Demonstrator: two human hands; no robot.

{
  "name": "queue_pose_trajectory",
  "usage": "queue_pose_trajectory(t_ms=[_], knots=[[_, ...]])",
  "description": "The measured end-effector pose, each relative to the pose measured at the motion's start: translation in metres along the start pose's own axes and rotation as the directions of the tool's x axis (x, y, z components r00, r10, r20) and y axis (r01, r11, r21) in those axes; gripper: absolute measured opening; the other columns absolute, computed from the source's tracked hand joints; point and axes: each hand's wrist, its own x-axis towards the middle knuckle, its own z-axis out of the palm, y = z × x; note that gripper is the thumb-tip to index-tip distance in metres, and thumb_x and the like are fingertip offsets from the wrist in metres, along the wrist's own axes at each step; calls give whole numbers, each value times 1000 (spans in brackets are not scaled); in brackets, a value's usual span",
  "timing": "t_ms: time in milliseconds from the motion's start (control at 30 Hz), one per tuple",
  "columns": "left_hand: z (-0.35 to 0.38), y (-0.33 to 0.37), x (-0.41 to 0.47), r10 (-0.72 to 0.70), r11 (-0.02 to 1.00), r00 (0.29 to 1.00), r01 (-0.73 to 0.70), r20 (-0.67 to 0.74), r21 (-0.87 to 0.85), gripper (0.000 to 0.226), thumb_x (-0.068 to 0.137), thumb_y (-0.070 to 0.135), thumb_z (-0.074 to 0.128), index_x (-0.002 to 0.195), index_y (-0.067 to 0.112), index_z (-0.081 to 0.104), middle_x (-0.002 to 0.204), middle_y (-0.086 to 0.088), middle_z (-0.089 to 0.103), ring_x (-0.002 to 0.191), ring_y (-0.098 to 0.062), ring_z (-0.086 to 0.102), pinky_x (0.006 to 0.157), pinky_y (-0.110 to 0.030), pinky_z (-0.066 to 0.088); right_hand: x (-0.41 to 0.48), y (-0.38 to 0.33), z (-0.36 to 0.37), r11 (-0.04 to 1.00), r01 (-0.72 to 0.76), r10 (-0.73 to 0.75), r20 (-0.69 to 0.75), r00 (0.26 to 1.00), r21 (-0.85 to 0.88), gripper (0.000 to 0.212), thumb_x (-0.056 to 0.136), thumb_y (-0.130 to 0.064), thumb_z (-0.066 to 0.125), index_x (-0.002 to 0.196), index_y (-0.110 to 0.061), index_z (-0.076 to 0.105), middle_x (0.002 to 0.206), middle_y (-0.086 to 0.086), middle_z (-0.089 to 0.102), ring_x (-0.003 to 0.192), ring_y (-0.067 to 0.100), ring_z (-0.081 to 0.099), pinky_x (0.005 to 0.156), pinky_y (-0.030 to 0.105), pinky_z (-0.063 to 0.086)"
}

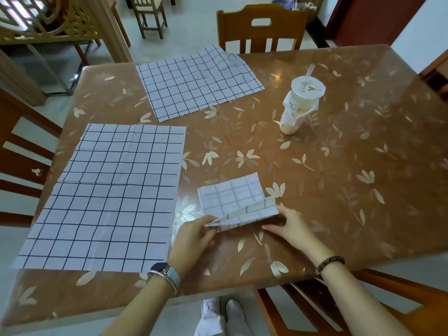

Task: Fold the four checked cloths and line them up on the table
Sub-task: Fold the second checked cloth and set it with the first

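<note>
Left hand (pixel 194 235) and right hand (pixel 288 226) each pinch an end of the part-folded white checked cloth (pixel 232 197) near the front edge of the brown floral worktop (pixel 339 178), lifting its near flap, seemingly to halve it; the large spread checked cloth (pixel 109 190) just left lies flat, likely next.

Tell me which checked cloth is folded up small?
The small cloth held by the left hand and right hand; the near cloth and far cloth lie flat.
</note>
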Motion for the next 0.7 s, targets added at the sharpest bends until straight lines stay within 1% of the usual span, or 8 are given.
queue_pose_trajectory(t_ms=[67,167,233,300,400,533,600,700], knots=[[-1,4,2,-22,997,1000,20,-17,-72,32,89,9,63,77,38,64,72,15,66,69,-4,62,61,-13,43,2,-2,3,999,14,-12,-42,999,45,28,87,-21,72,113,-31,69,104,-20,66,96,-7,58,81,7,43],[1,2,7,-92,982,995,83,-46,-171,24,92,13,64,80,34,65,77,14,69,70,-3,64,63,-14,46,9,-1,7,999,32,-28,-124,992,30,21,92,-21,64,112,-25,71,101,-14,69,93,1,60,72,4,40],[4,-7,12,-153,960,987,138,-41,-243,6,93,29,65,87,32,67,83,10,71,78,-10,68,72,-30,55,16,0,8,1000,26,-24,-159,987,11,11,92,-23,65,101,-21,71,94,-9,71,89,8,64,72,9,44],[6,-14,16,-210,942,977,189,-46,-278,13,91,41,63,93,28,66,87,4,72,83,-20,69,76,-45,57,24,-1,9,1000,7,-8,-171,985,-5,9,92,-26,65,88,-19,69,83,-5,70,81,12,64,70,20,48],[7,-16,22,-264,930,961,234,-75,-284,13,93,35,63,86,23,63,84,4,71,79,-18,68,76,-45,57,33,-4,11,999,-16,6,-201,980,-46,16,92,-26,64,78,-19,64,66,-7,60,65,12,55,62,26,45],[8,-18,32,-364,909,920,317,-146,-270,22,95,33,59,74,25,55,68,12,60,66,-10,54,69,-39,52,45,-4,16,995,-79,60,-240,969,-68,18,92,-28,64,77,-18,63,61,-8,57,58,15,56,61,41,56],[9,-18,37,-408,890,899,353,-161,-289,21,95,31,58,75,26,56,69,16,60,66,-9,54,70,-41,55,50,-5,18,991,-110,85,-264,961,-82,17,91,-29,65,78,-18,64,64,-9,60,60,16,58,59,39,56],[10,-15,44,-451,873,874,389,-181,-295,19,95,26,58,76,21,57,71,8,59,66,-15,54,70,-41,55,54,-9,20,979,-158,113,-300,947,-130,16,90,-33,65,78,-22,65,66,-12,60,67,17,59,58,29,47]])
